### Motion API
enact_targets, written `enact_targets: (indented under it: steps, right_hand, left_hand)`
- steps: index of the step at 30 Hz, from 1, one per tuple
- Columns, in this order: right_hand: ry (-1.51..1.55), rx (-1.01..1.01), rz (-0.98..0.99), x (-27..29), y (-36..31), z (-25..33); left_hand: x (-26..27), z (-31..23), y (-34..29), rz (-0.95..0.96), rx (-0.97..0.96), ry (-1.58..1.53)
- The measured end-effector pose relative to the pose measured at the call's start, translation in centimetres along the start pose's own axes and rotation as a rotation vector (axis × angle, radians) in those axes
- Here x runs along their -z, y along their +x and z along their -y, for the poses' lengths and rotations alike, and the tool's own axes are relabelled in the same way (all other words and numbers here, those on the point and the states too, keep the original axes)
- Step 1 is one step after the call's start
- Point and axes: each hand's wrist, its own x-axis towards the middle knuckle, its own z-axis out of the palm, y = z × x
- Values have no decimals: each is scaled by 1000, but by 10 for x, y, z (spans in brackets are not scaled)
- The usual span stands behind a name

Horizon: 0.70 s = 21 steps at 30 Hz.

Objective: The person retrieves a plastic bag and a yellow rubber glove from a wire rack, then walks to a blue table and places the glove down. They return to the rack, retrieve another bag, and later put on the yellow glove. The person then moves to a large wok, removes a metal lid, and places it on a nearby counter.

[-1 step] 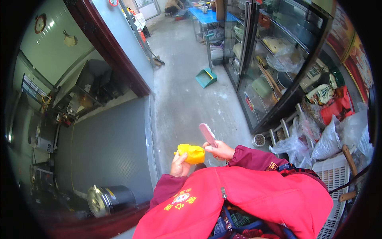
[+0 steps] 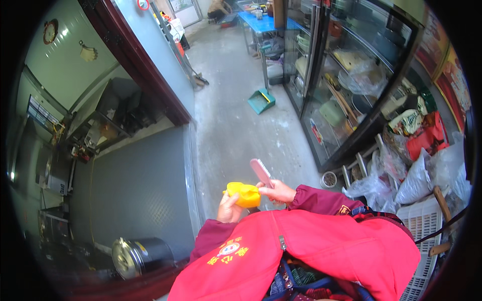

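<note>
My left hand (image 2: 229, 208) is closed round the near left side of a bright yellow, smooth, rounded thing (image 2: 245, 194) with a folded or hollowed top; its kind I cannot make out. A pink brush (image 2: 259, 171) with short white bristles along one side stands up from my right hand (image 2: 279, 192), whose fingers are wrapped round its handle. The right fingertips are right beside the yellow thing, perhaps touching it. Both hands are in front of my body, over the grey floor.
A green dustpan (image 2: 261, 101) lies on the floor ahead. At right stand a glass-fronted cabinet (image 2: 331, 115), plastic bags (image 2: 414, 173) and a white crate (image 2: 424, 226). A lidded metal drum (image 2: 145, 256) is at lower left. Far off, a person (image 2: 218, 10) crouches near a blue table (image 2: 261, 22).
The view has shifted very slightly. Both hands keep hold of the yellow thing and the brush, almost in the same place.
</note>
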Motion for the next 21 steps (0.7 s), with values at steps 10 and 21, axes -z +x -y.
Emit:
enact_targets:
  steps: [10,21]
  right_hand:
    - [178,42,-133,37,182,85]
    - [184,65,-254,168,369,184]
  left_hand:
    - [24,-120,182,72,71,143]
    - [58,-187,404,-359,82,497]
